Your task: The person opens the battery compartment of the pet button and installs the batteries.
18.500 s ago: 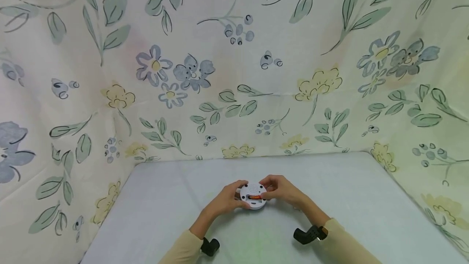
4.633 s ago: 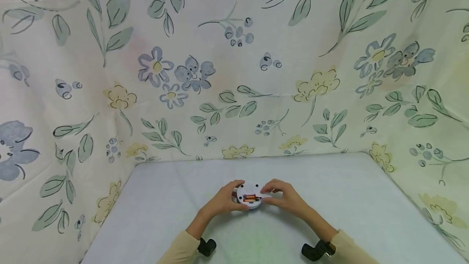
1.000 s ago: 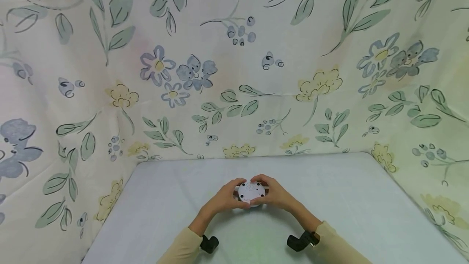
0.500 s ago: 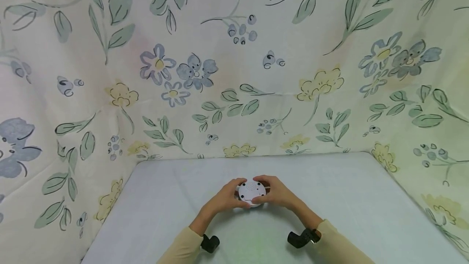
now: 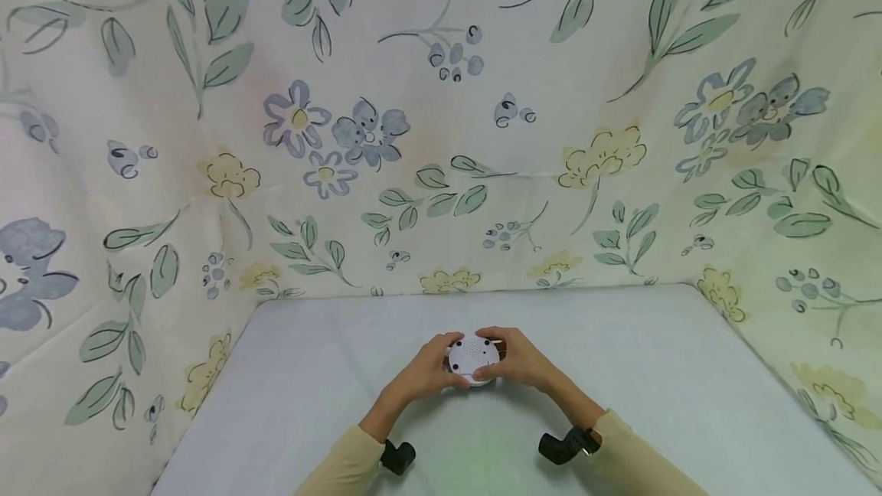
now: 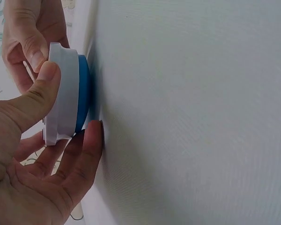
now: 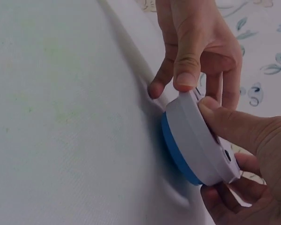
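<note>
A round white battery-powered device lies back side up on the table, with speaker holes and dark round feet showing. Its blue face is turned down against the white cloth. My left hand grips its left edge, thumb at the near rim and fingers round the far side. On the right, my right hand holds the opposite edge. In the right wrist view, the right thumb presses on the back, over the white battery cover. The cover hides the batteries.
White cloth covers the table. Floral curtains hang behind it and along both sides. A black wrist camera sits on the left wrist and another on the right wrist.
Earlier, orange-and-black batteries showed in the open compartment, and later my right hand held the white cover beside it. Now the cover lies over the compartment. Over the last second the hands barely shift.
</note>
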Demonstrator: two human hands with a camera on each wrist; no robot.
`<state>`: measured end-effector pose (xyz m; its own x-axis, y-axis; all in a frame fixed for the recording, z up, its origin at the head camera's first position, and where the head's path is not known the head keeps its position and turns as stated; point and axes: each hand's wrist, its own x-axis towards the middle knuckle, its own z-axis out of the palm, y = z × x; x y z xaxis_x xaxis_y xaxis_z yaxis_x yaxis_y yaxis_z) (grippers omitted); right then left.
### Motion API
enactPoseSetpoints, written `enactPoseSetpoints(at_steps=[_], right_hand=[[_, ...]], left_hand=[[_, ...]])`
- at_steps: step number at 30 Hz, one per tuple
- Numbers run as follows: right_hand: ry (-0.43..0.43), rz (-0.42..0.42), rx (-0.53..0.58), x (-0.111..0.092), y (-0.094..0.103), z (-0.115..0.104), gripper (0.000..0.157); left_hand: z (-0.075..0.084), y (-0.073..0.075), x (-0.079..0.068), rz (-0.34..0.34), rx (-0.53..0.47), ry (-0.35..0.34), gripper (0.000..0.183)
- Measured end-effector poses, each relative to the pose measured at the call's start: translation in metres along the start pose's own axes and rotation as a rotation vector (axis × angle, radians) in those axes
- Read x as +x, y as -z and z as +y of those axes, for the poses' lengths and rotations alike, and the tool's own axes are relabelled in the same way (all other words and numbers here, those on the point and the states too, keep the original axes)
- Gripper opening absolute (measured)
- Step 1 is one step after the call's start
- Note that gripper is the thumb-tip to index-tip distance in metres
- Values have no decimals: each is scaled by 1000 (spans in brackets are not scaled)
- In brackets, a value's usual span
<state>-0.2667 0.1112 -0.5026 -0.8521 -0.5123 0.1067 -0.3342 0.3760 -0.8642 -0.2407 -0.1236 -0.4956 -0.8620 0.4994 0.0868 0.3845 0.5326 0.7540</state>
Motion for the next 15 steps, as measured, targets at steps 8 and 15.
enactPoseSetpoints(at_steps=[8,15], right_hand=[[-2,-22,-34,0,3,-5,69],[42,-107,-59,-9,6,-3,89]], left_hand=[[3,-1,0,12,25,-33,80],[6,2,-4,-2,-14,-31,77]])
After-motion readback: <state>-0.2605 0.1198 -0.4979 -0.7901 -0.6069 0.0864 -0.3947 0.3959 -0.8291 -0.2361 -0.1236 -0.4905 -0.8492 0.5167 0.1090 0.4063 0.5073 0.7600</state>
